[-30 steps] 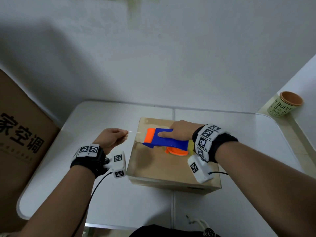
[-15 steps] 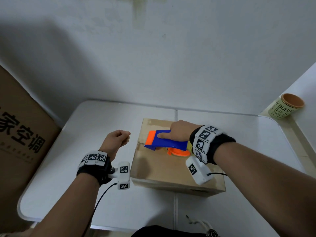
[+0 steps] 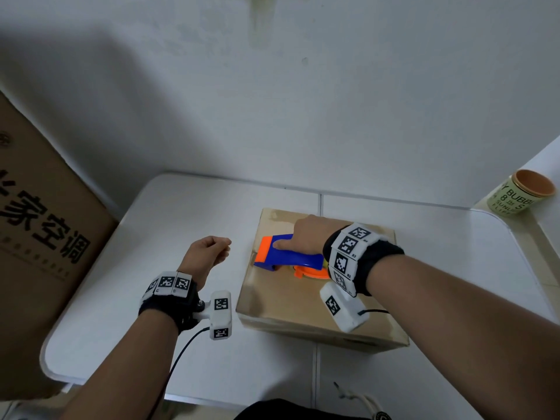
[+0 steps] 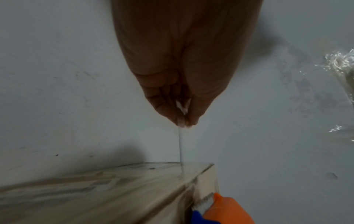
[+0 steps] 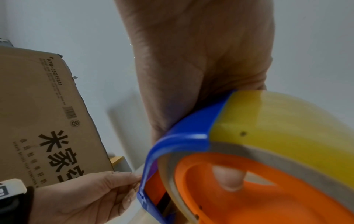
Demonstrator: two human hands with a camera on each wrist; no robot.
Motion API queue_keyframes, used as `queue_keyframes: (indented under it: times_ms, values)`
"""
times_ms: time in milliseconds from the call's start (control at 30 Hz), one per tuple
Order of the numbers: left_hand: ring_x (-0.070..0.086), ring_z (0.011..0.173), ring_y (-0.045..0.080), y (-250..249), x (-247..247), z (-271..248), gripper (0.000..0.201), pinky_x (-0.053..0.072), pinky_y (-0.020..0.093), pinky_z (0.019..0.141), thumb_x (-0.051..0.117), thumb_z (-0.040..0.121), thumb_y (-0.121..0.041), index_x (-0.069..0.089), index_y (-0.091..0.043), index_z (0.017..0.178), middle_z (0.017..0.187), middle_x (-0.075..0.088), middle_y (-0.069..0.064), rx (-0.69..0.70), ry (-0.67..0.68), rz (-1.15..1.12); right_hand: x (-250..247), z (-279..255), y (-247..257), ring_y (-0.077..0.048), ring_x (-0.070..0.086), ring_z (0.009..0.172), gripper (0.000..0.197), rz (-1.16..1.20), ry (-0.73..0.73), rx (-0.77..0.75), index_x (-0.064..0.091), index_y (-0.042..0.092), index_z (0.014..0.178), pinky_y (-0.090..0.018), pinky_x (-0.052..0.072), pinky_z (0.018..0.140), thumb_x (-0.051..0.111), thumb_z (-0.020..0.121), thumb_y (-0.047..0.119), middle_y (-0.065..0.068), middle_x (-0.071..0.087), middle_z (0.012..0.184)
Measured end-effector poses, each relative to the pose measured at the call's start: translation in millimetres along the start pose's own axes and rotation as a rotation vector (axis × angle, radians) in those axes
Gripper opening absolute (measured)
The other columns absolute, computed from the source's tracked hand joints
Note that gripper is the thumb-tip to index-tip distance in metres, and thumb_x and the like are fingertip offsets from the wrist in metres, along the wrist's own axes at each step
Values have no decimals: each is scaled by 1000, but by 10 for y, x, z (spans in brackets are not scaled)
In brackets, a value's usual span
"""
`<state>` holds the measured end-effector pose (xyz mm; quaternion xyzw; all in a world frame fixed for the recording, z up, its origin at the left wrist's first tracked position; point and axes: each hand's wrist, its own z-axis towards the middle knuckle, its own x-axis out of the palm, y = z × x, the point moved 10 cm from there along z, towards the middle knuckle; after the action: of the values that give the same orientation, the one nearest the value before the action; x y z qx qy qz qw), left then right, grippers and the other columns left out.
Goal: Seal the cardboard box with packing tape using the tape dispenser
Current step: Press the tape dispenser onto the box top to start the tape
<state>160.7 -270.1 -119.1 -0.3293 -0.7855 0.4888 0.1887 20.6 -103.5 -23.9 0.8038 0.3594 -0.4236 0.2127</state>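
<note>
A brown cardboard box (image 3: 303, 304) sits on the white table (image 3: 169, 225), its top glossy. My right hand (image 3: 291, 241) grips the blue and orange tape dispenser (image 3: 291, 259), which rests on the box top near its left edge. The right wrist view shows the yellowish tape roll (image 5: 277, 128) on its orange hub. Just left of the box, my left hand (image 3: 225, 248) pinches the tape end. In the left wrist view a thin clear tape strip (image 4: 180, 148) runs from my pinching fingertips (image 4: 182, 121) to the box edge (image 4: 191, 171), next to the dispenser's toothed blade (image 4: 205, 200).
A large brown carton (image 3: 39, 237) with black printed characters stands against the table's left side. A green cup (image 3: 521, 195) with a brown rim sits on a ledge at the right. A white wall runs close behind the table. Crumpled clear plastic (image 4: 343, 63) shows at the right.
My left hand has shifted slightly nearer and lower beside the box's left edge, still pinching the tape end. The right hand and the dispenser have barely moved.
</note>
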Motion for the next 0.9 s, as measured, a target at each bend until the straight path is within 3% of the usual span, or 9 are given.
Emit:
queue_keyframes:
  times_ms: [67,200,367,567,667,767,833,900]
  values:
    - [54,70,14,37,10,10,11,49,21,75,57,92,-10,64,-2,92,77,58,5,-11,-11,-18,-3,8,13,-13,42,54,56,-17,1,2,42,16,63,-24,34,55,37,91,64,0,46,63]
    - [53,69,15,115,8,34,10,48,22,74,58,91,-11,64,-3,88,75,58,5,-34,-23,-56,14,39,15,-13,43,55,56,-10,2,20,43,16,62,-28,39,65,38,90,64,0,47,63]
    - [52,68,14,273,47,52,9,46,21,71,59,91,-10,64,-3,88,74,58,5,-88,-11,-115,32,37,24,-13,43,53,57,-20,4,33,44,15,62,-24,32,52,37,91,63,-1,47,62]
    - [53,67,9,605,175,38,6,49,13,59,64,88,-13,65,-8,84,77,60,3,-270,-40,-275,57,44,17,-14,43,54,57,2,0,41,44,15,62,-25,33,51,38,90,64,0,47,62]
    - [54,69,12,785,360,-41,14,49,22,69,62,90,-21,64,-11,80,79,61,2,-445,-5,-387,45,34,18,-14,42,54,57,-1,3,39,43,15,61,-28,38,60,38,90,63,-1,46,62]
    - [59,74,18,785,487,-165,20,53,32,68,58,92,-32,64,-13,92,88,63,3,-546,126,-386,45,41,17,-14,42,54,57,-9,1,42,43,15,61,-29,38,62,37,90,64,-1,46,62]
    - [63,80,21,797,473,-204,20,55,36,74,67,85,-30,64,-15,99,98,65,4,-597,155,-386,48,51,16,-14,43,54,58,-8,-1,42,43,15,61,-28,38,59,37,90,64,-1,46,62]
    - [64,84,20,799,392,-153,27,56,36,73,73,78,-24,62,-15,101,102,64,3,-590,117,-377,53,55,14,-14,44,54,57,5,-2,40,44,15,61,-28,39,61,38,89,65,-1,47,62]
